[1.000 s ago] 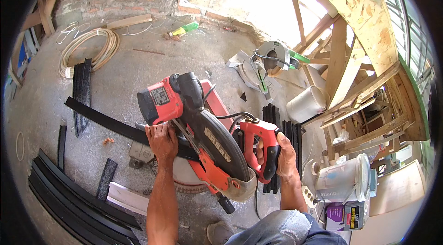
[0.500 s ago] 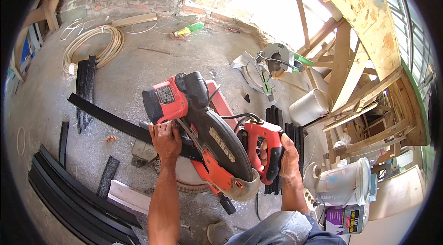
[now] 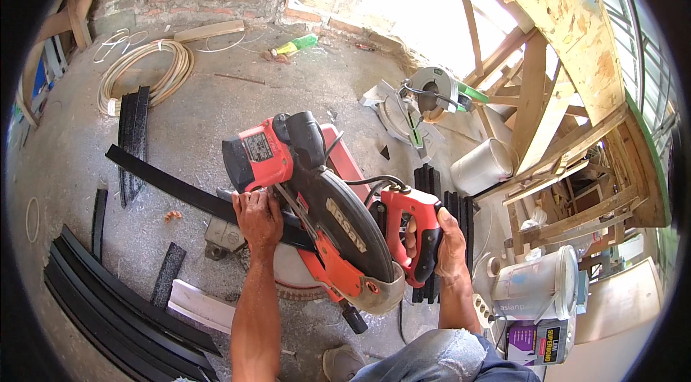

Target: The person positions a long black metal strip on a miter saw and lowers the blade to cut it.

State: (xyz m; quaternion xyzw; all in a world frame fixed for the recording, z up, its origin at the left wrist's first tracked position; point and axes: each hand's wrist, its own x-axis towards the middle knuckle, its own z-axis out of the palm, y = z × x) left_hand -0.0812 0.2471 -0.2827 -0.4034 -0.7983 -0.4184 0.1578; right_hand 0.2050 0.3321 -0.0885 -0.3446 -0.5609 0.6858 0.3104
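Note:
A red and black miter saw (image 3: 345, 216) stands on the floor in front of me, its blade guard lowered over the base. My right hand (image 3: 450, 245) is wrapped round the saw's red and black handle (image 3: 414, 234). With curled fingers, my left hand (image 3: 258, 220) presses a long black moulding strip (image 3: 169, 186) against the saw. One end of the strip reaches out to the left; the other passes under the guard, where the blade's contact with it is hidden.
Several long black strips (image 3: 108, 310) lie at lower left, beside a white offcut (image 3: 201, 306). A coiled hose (image 3: 180, 65) rests at far left. Another miter saw (image 3: 425, 101) with green parts stands beyond. At right are white buckets (image 3: 536, 285), a power strip (image 3: 484, 313) and a wooden frame (image 3: 568, 187).

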